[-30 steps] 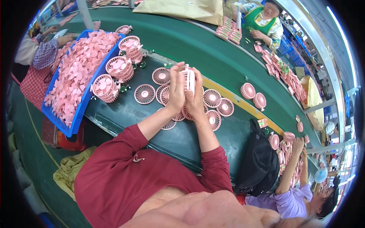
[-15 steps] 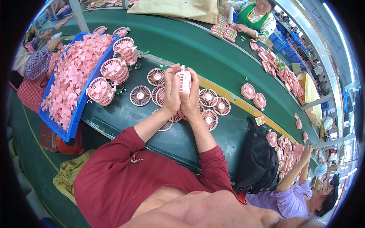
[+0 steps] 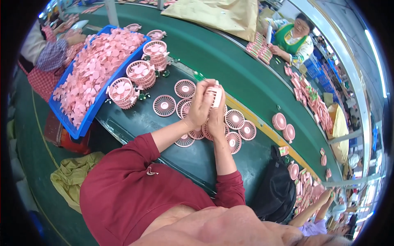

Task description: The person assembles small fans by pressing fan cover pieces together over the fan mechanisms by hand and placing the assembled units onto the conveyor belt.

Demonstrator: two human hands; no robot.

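Round grilles (image 3: 234, 119) lie on the table (image 3: 135, 125) between the blade bin (image 3: 91, 117) and the bag (image 3: 276, 184)

No Readable Lettering

No words, numbers or signs can be read. The dark red, long-sleeved fabric shirt (image 3: 119, 192) bears 1 small, curved white mark (image 3: 152, 172) on its front, near the person's left sleeve; it may be an emblem, but it is too small to make out. Nothing legible shows on the large tan, paper-like sheet (image 3: 213, 16).
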